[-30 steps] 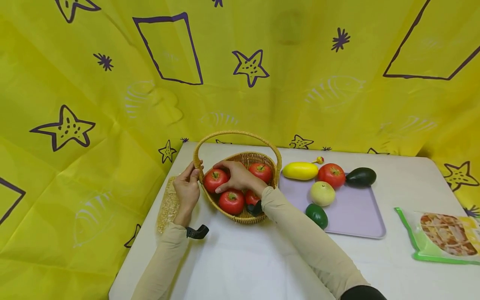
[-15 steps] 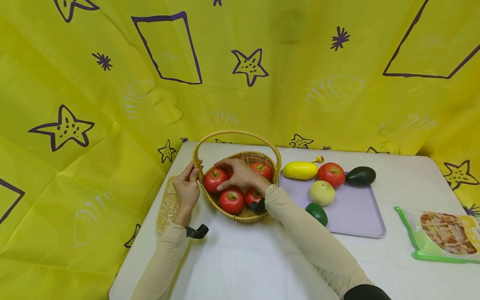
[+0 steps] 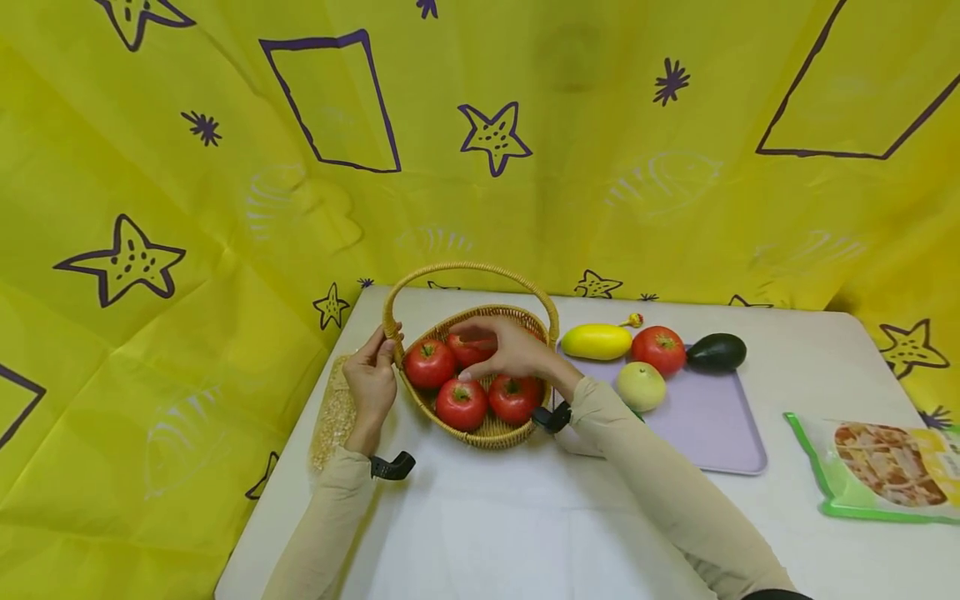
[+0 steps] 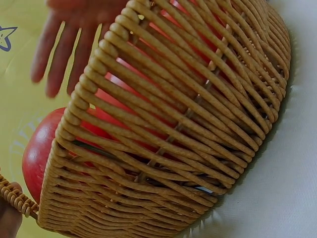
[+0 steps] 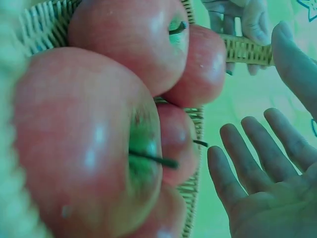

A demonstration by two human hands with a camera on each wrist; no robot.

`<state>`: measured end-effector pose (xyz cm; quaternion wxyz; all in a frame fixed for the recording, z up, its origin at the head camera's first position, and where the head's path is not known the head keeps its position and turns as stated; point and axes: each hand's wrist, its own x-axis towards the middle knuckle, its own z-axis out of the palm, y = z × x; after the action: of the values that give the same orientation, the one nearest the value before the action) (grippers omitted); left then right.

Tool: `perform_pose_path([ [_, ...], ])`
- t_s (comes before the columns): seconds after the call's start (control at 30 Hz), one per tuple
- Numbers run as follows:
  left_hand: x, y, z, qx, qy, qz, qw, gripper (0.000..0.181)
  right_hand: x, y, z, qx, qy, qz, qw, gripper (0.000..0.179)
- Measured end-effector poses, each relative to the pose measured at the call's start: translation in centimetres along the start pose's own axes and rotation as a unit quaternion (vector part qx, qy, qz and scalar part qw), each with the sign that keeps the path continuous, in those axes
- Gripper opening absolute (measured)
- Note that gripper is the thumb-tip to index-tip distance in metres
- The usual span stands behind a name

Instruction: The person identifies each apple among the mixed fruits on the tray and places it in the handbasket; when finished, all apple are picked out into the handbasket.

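Observation:
Several red apples [image 3: 430, 364] fill a wicker basket [image 3: 495, 440] with a tall arched handle [image 3: 471, 267]. My left hand [image 3: 372, 387] grips the foot of that handle on the left side; the right wrist view also shows its fingers around the handle. Over the apples hovers my right hand [image 3: 513, 346], its fingers extended and holding nothing. In the right wrist view the palm of the right hand [image 5: 267, 173] is apart from the nearest apple [image 5: 89, 139]. An apple at the back right is mostly hidden behind the right hand.
Right of the basket lies a lilac tray [image 3: 720, 450] with a yellow oblong fruit [image 3: 596, 342], a red round fruit [image 3: 658, 351], a pale round fruit [image 3: 641, 386] and a dark green fruit [image 3: 717, 352]. Plastic food bags lie at far right [image 3: 888, 467] and left [image 3: 333, 417].
My right hand has come off the left apple and shifted right, its fingers spreading. The apples at the front right and in the middle now show more. My left hand stays on the handle.

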<state>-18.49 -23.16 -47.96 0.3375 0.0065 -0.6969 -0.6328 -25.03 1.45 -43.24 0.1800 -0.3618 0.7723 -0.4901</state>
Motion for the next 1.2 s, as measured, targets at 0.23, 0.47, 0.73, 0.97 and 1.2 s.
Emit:
perform_pose_path([
  [0.23, 0.0, -0.1, 0.0, -0.004, 0.002, 0.003, 1.0000, 0.027, -3.0, -0.9, -1.7, 0.018, -0.016, -0.026, 0.9994, 0.072],
  [0.47, -0.1, -0.3, 0.0, 0.004, 0.006, 0.004, 1.0000, 0.028, -6.2, -1.7, -3.1, 0.047, -0.035, -0.023, 0.9980, 0.066],
  [0.73, -0.1, -0.3, 0.0, 0.002, 0.007, 0.000, 1.0000, 0.029, -10.0, -2.0, -5.4, 0.060, -0.003, -0.013, 0.9981, 0.067],
  [0.97, -0.1, -0.2, 0.1, 0.005, 0.006, 0.001, 1.0000, 0.028, -12.8, 0.2, -9.5, 0.020, 0.079, -0.035, 0.9961, 0.061],
  [1.2, -0.2, -0.2, 0.1, 0.000, 0.006, 0.003, 1.0000, 0.028, -15.7, 2.1, -13.2, 0.023, 0.153, -0.003, 0.9879, 0.070],
])
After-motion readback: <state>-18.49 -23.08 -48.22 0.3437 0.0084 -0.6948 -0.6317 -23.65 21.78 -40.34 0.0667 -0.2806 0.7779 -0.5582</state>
